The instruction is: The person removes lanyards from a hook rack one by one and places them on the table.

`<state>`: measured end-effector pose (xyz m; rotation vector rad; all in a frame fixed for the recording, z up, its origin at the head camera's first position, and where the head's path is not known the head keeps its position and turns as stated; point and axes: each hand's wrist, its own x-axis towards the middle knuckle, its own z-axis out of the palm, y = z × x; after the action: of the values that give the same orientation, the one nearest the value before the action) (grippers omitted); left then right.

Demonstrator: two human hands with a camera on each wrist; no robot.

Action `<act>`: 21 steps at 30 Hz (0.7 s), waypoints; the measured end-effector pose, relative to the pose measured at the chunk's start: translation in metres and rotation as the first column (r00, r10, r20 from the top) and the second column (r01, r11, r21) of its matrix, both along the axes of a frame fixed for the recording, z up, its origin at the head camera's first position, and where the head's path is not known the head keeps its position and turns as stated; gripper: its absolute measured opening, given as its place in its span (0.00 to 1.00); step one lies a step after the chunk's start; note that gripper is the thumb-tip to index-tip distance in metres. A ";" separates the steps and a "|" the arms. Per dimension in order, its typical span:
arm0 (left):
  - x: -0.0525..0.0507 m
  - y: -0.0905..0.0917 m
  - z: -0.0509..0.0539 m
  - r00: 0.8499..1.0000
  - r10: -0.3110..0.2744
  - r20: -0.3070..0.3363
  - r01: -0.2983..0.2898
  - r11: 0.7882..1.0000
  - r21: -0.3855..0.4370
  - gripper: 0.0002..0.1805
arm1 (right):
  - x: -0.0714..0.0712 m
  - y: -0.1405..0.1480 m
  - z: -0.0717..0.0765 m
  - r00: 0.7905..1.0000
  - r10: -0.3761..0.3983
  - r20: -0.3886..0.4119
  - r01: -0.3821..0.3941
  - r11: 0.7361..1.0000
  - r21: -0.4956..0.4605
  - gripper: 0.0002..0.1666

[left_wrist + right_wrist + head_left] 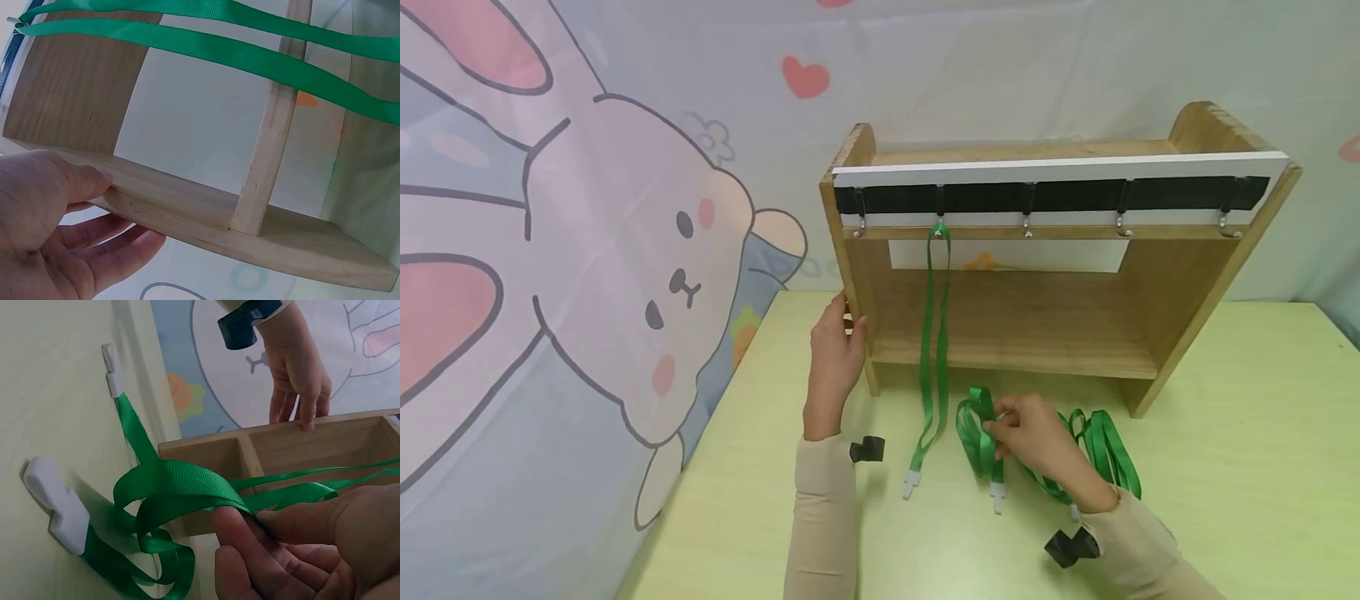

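My left hand (837, 354) grips the left side panel of a wooden shelf (1015, 317). In the left wrist view the thumb lies on the panel's edge (181, 215) and the fingers are on its outer side. My right hand (1033, 433) pinches a looped green lanyard (976, 437) between thumb and fingers, just in front of the shelf. Its white plastic clip (65, 515) points down toward the table. Another green lanyard (927, 350) hangs from the second hook from the left, its clip (911, 483) low near the table.
More green lanyards (1108, 450) lie bunched on the table, partly behind my right hand and forearm. Metal hooks (1027, 225) line a black strip along the shelf's front. A cartoon-print cloth (700, 208) hangs behind the pale table (730, 500).
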<state>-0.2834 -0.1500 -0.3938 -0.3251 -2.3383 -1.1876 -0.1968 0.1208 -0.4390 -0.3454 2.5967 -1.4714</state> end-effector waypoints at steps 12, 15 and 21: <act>0.000 0.001 0.002 1.000 -0.012 0.006 0.012 1.000 0.021 0.23 | -0.004 -0.004 -0.020 0.997 -0.058 -0.044 0.062 0.993 0.096 0.15; 0.000 0.001 0.002 1.000 -0.013 0.007 0.012 1.000 0.024 0.23 | -0.004 -0.007 -0.027 0.996 -0.070 -0.060 0.077 0.990 0.115 0.12; 0.000 0.000 0.001 1.000 -0.013 0.023 0.012 0.999 0.030 0.23 | -0.002 -0.012 -0.034 0.992 -0.112 -0.054 0.119 0.980 0.159 0.07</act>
<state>-0.2832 -0.1501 -0.3927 -0.3177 -2.3394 -1.2371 -0.1987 0.1090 -0.4735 -0.2136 2.7920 -1.2873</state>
